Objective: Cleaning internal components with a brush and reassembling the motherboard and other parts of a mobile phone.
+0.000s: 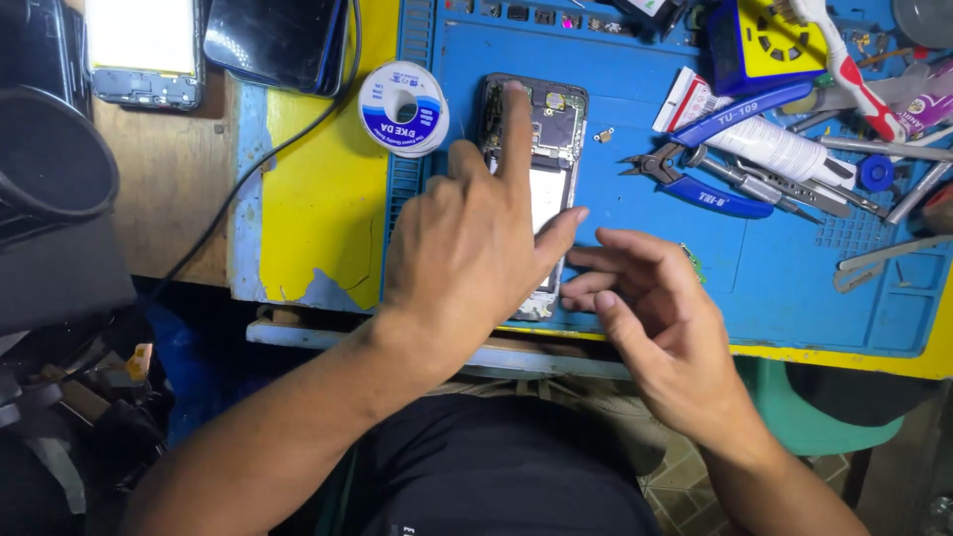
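Note:
An opened phone (549, 139) with its back removed lies on a blue work mat (635, 228), its circuit board and white battery exposed. My left hand (476, 238) rests over the phone's lower part, with the index finger stretched out and its tip pressing the phone's upper left corner. The thumb lies along the phone's right edge. My right hand (655, 318) hovers just right of the phone's lower end, fingers loosely curled and apart, holding nothing that I can see. A small green part (692, 260) peeks out behind its fingers.
A roll of solder wire (403, 107) sits left of the phone. Blue-handled cutters (710, 164), tweezers, a white tube and several tools crowd the mat's right side. A tiny loose part (604, 134) lies by the phone. Other phones (144, 45) lie at the top left.

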